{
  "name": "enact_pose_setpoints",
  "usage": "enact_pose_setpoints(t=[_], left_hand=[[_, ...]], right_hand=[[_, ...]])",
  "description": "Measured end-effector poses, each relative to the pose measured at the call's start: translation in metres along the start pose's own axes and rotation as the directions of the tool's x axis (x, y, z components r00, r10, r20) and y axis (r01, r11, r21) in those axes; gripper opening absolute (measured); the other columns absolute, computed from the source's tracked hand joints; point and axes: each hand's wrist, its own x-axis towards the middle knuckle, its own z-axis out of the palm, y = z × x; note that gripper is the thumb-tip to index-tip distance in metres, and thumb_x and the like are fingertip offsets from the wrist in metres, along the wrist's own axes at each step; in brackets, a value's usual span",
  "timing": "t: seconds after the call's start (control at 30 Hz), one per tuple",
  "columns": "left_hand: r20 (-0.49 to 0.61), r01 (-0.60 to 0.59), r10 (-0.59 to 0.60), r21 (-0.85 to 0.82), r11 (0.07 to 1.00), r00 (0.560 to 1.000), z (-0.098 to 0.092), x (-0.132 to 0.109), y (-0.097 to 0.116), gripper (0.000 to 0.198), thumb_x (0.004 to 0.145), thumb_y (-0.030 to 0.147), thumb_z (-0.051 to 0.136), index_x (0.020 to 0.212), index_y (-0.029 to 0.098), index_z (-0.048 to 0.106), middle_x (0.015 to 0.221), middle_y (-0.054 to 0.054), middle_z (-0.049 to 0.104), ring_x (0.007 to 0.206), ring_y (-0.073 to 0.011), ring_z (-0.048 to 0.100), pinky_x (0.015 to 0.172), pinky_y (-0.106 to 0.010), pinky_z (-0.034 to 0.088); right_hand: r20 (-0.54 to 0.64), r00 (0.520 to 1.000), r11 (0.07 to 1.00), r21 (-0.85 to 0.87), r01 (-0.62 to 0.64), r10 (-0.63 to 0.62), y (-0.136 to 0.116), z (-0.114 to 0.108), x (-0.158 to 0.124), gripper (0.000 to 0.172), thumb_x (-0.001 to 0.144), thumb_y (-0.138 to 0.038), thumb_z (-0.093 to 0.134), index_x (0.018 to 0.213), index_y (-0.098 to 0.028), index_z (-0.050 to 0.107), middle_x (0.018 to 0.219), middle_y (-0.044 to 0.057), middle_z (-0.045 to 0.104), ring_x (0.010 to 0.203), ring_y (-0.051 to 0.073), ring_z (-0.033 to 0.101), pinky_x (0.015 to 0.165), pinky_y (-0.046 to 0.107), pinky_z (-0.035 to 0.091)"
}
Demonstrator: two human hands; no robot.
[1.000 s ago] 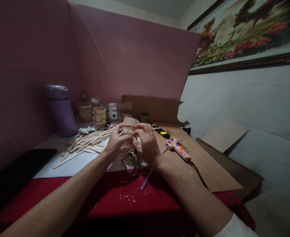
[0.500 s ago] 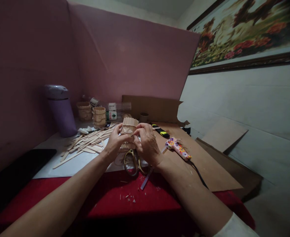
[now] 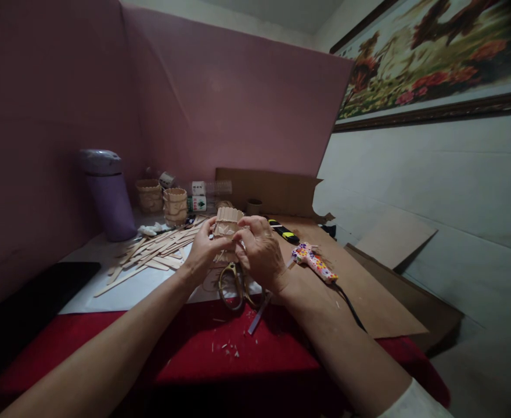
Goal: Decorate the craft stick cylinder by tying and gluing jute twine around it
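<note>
Between my hands is a small round cup made of wooden craft sticks (image 3: pixel 229 217), with a cord around its upper part. My left hand (image 3: pixel 205 247) is wrapped around its left side. My right hand (image 3: pixel 259 249) has its fingers bent and pinched at the cup's right side; whether a bit of cord is in them is hidden. Gold-handled scissors (image 3: pixel 231 287) lie just below the cup, partly behind my right hand. A translucent glue stick (image 3: pixel 258 318) lies on the table's front edge under my right wrist.
Loose craft sticks (image 3: pixel 155 249) are heaped on white paper at left, near a purple tumbler (image 3: pixel 111 200). Two similar cups (image 3: pixel 175 207) stand behind. On brown cardboard (image 3: pixel 364 296) at right are a flowered glue gun (image 3: pixel 315 264) with a cord and a yellow-black utility knife (image 3: pixel 284 230).
The cup's lower part has shifted or tilted slightly between my hands, showing less of it below my fingers. My right fingers have moved a little; my left hand keeps its hold.
</note>
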Motion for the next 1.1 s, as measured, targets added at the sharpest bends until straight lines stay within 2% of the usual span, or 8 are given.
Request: enact_pose_setpoints(t=[0.13,0.23,0.4,0.6,0.83,0.97,1.1], left_hand=[[-0.006,-0.018,0.018,0.03,0.999,1.0,0.0007,0.0002,-0.0001,0.072,0.051,0.023,0.082,0.118,0.016,0.057,0.103,-0.005,0.067,0.087,-0.0219,0.064,0.077,-0.033,0.05],[-0.004,-0.027,0.027,0.035,0.999,1.0,0.0014,-0.0002,0.0007,0.07,0.051,0.019,0.079,0.118,0.016,0.057,0.101,-0.005,0.067,0.087,-0.0219,0.063,0.075,-0.032,0.05],[-0.002,-0.016,0.016,0.035,0.999,1.0,0.0023,-0.001,0.0018,0.071,0.05,0.02,0.079,0.117,0.016,0.058,0.099,-0.005,0.067,0.085,-0.0222,0.063,0.073,-0.032,0.049],[-0.019,0.006,-0.006,0.018,1.0,1.0,0.0034,-0.0027,0.004,0.072,0.048,0.021,0.079,0.117,0.015,0.057,0.102,-0.006,0.066,0.085,-0.0223,0.063,0.073,-0.033,0.049],[0.017,0.012,-0.013,0.023,1.0,1.0,0.0005,-0.0015,0.0014,0.074,0.052,0.021,0.078,0.122,0.018,0.054,0.107,-0.006,0.064,0.086,-0.0217,0.064,0.074,-0.033,0.051],[0.046,0.032,-0.032,-0.012,0.999,0.998,0.0,-0.0024,0.0017,0.07,0.055,0.023,0.074,0.122,0.019,0.056,0.108,-0.006,0.066,0.085,-0.023,0.066,0.07,-0.033,0.052],[0.04,0.046,-0.046,-0.005,0.999,0.998,0.0014,-0.0025,0.0029,0.074,0.052,0.023,0.08,0.122,0.019,0.055,0.106,-0.006,0.066,0.083,-0.0222,0.065,0.071,-0.033,0.051]], right_hand=[[0.004,0.999,0.999,-0.017,0.048,-0.048,0.0011,-0.0017,0.0017,0.011,0.087,-0.012,0.055,0.091,-0.014,0.065,0.114,0.018,0.058,0.114,0.031,0.048,0.099,0.049,0.047],[0.0,1.0,1.0,0.014,0.025,-0.025,0.0011,-0.0005,0.0008,0.01,0.087,-0.012,0.055,0.091,-0.014,0.064,0.113,0.019,0.058,0.113,0.031,0.049,0.096,0.049,0.048],[-0.03,1.0,0.999,0.046,-0.003,0.004,0.0012,0.0018,-0.0014,0.011,0.087,-0.012,0.054,0.094,-0.014,0.063,0.114,0.018,0.058,0.112,0.03,0.05,0.095,0.049,0.049],[-0.024,0.999,0.999,0.01,0.034,-0.033,0.0025,0.0,0.0007,0.01,0.089,-0.014,0.054,0.091,-0.016,0.064,0.113,0.016,0.059,0.112,0.03,0.05,0.097,0.048,0.049],[0.027,0.999,1.0,0.003,0.029,-0.029,0.0019,-0.002,0.0014,0.012,0.089,-0.012,0.053,0.093,-0.015,0.063,0.113,0.018,0.059,0.112,0.03,0.05,0.095,0.048,0.049],[0.011,1.0,1.0,-0.021,0.015,-0.015,0.0025,0.0013,-0.0001,0.014,0.09,-0.011,0.05,0.094,-0.013,0.063,0.113,0.018,0.059,0.11,0.03,0.051,0.093,0.046,0.049],[-0.012,1.0,1.0,0.001,0.018,-0.018,0.0029,0.002,-0.0003,0.013,0.089,-0.011,0.051,0.094,-0.012,0.064,0.111,0.017,0.06,0.109,0.029,0.052,0.094,0.044,0.049]])
